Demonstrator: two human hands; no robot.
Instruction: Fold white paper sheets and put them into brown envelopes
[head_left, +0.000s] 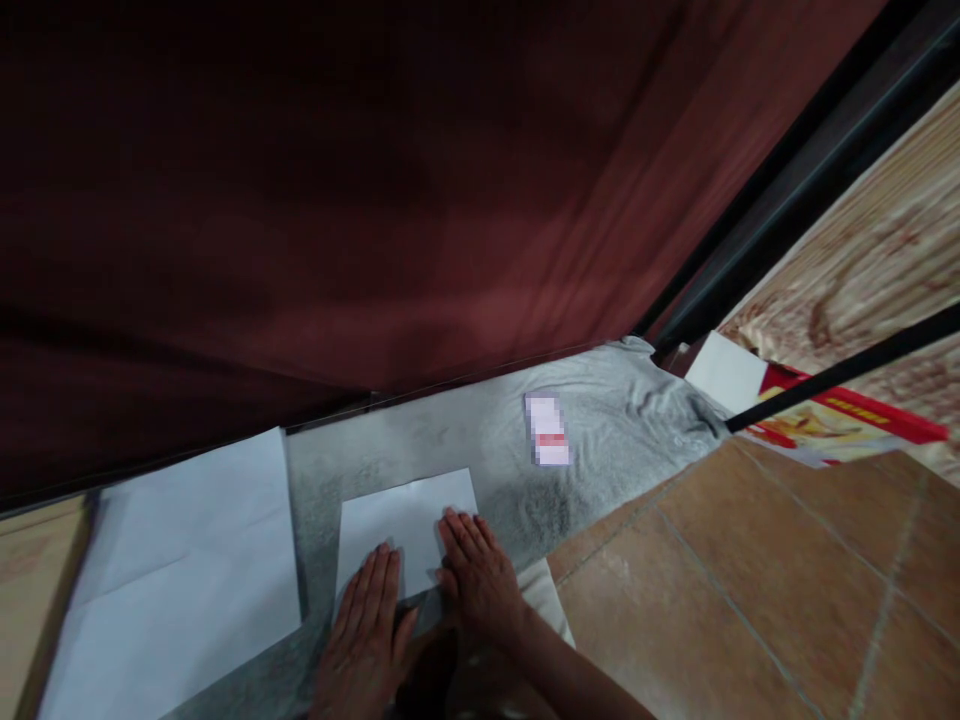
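Observation:
A small white sheet of paper (pixel 409 520) lies on a grey cloth (pixel 600 440) spread on the floor. My left hand (pixel 369 630) rests flat on the sheet's near left part, fingers stretched out. My right hand (pixel 480 575) lies flat on its near right edge, fingers together and extended. Neither hand holds anything. A small white and red card (pixel 549 432) lies on the cloth, beyond my right hand.
A larger white sheet (pixel 187 570) lies to the left, partly on the cloth. A dark red curtain (pixel 337 200) hangs behind. Brown floor tiles (pixel 750 580) are at the right, with a red and yellow printed paper (pixel 817 425) and a white sheet (pixel 726 372) beyond.

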